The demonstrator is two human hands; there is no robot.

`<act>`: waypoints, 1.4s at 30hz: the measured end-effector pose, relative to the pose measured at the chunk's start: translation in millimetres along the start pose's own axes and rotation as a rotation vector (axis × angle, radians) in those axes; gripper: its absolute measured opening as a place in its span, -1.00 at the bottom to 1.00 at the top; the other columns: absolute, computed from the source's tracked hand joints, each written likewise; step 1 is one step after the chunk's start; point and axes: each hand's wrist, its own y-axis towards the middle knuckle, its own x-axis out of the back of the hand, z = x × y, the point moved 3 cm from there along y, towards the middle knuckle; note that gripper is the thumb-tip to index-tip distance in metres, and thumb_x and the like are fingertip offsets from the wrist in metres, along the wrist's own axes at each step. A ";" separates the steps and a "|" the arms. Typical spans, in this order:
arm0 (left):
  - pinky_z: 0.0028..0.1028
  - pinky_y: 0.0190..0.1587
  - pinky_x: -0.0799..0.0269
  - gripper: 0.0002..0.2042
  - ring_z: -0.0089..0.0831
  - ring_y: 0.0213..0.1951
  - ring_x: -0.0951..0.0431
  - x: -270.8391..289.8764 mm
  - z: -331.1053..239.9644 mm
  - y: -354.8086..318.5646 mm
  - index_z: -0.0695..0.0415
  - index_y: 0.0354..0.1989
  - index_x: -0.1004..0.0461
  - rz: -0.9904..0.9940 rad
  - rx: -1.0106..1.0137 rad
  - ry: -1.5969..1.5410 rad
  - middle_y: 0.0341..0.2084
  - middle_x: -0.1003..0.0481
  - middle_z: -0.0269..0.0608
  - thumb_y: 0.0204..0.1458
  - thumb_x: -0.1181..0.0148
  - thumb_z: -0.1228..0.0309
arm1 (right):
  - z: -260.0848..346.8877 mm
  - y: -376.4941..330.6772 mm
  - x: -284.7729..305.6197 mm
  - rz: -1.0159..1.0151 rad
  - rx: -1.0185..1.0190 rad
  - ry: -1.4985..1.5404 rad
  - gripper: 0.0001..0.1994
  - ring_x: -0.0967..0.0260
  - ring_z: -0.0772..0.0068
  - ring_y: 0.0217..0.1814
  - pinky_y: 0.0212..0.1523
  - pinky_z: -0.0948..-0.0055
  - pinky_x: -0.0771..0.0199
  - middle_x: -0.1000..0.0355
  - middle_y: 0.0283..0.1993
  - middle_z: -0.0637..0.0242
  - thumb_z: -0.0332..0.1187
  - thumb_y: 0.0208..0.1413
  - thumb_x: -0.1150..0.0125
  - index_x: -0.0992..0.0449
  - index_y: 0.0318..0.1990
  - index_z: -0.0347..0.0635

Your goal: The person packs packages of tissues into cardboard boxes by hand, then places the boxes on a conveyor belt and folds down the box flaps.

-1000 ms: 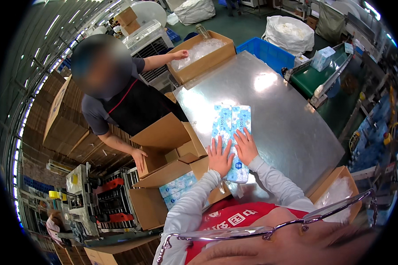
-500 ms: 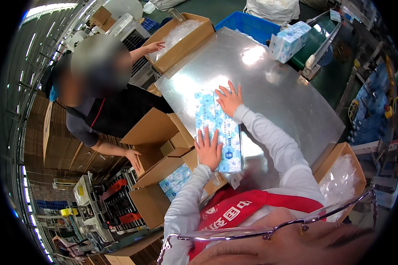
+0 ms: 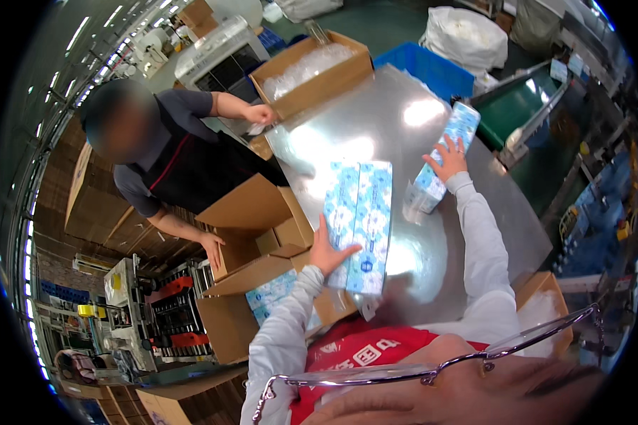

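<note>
Two long blue-and-white floral tissue packs (image 3: pixel 361 205) lie side by side on the metal table. At their near left edge rests my left hand (image 3: pixel 328 251), fingers along the side and thumb stretched over the top, open. Farther right, a similar tissue pack (image 3: pixel 461 122) with loose clear wrap at its near end lies slantwise. My right hand (image 3: pixel 448 163) grips it from above around its middle, fingers spread across it. Left of my left hand, an open cardboard carton (image 3: pixel 237 322) holds more blue-and-white packs.
The metal table (image 3: pixel 422 244) spreads before me. A co-worker (image 3: pixel 184 142) stands across on the left, one hand on the carton. A box of clear plastic (image 3: pixel 319 92), a blue bin (image 3: pixel 425 67) and a green conveyor (image 3: pixel 510 113) line the far side. Another plastic-filled box (image 3: pixel 539 312) is at right.
My right hand has left the paired packs and moved right onto the third pack, which has come from the conveyor end onto the table. My left hand has shifted to the pair's left edge.
</note>
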 end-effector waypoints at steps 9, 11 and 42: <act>-0.19 0.22 -0.31 0.28 0.04 0.25 -0.28 -15.1 -20.4 -74.1 0.28 0.47 0.33 0.104 -0.172 0.123 0.24 -0.17 0.24 -0.24 -0.57 0.07 | 99.7 -330.7 -24.1 -0.137 -0.575 1.174 -0.43 0.01 0.14 0.50 0.44 0.20 0.04 -0.13 0.42 0.02 -0.19 0.29 -0.14 -0.22 0.33 -0.34; -0.16 0.25 -0.27 0.25 0.00 0.29 -0.26 -17.1 -9.2 -93.8 0.27 0.47 0.35 0.104 -0.220 0.133 0.25 -0.19 0.24 -0.19 -0.55 0.09 | 92.7 -365.7 -12.5 0.230 -0.678 1.447 -0.38 -0.10 0.22 0.44 0.41 0.24 -0.06 -0.21 0.37 0.07 -0.10 0.29 -0.14 -0.20 0.34 -0.35; -0.38 -0.11 -0.52 -0.73 -0.29 -0.21 -0.65 332.9 172.6 -190.2 0.30 -0.10 -0.60 -0.252 -0.400 0.443 -0.23 -0.64 -0.09 0.12 -0.27 0.37 | 289.1 -429.2 -66.0 1.531 0.434 0.707 -0.67 -0.22 0.50 -0.48 -0.43 0.33 -0.32 -0.39 -0.48 0.36 -0.16 0.24 -0.18 -0.44 -0.42 -0.26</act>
